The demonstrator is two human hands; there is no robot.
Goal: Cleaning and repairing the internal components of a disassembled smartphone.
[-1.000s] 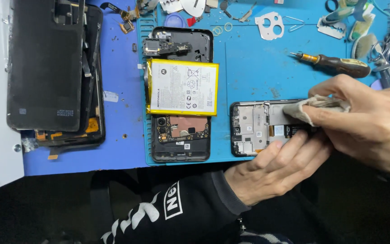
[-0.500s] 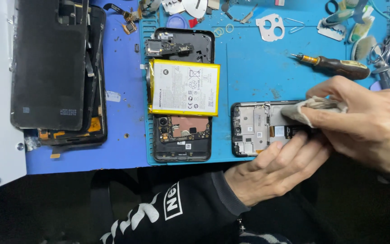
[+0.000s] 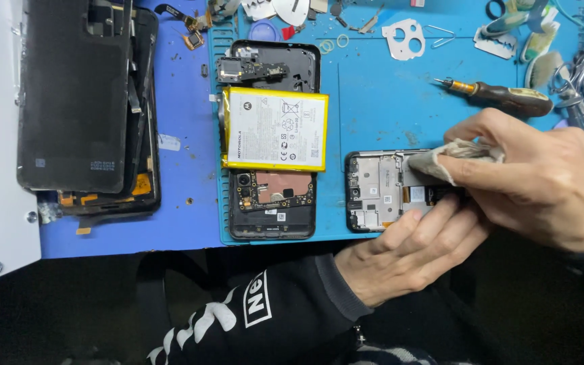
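Observation:
A bare phone frame (image 3: 376,189) lies on the blue work mat (image 3: 373,101) near its front edge. My left hand (image 3: 407,253) grips the frame's near edge and holds it down. Pinched in my right hand (image 3: 542,176) is a small grey cloth (image 3: 441,161), pressed onto the frame's inner surface. The right half of the frame is hidden under both hands.
Left of the frame lies an opened phone body (image 3: 272,203) with a yellow-edged white battery (image 3: 275,128) across it. A stack of dark phone screens (image 3: 82,101) sits at far left. A wooden-handled screwdriver (image 3: 501,96) lies behind my right hand; tweezers and small parts crowd the mat's far edge.
Hands and cloth stay on the frame almost unmoved; the view has shifted slightly.

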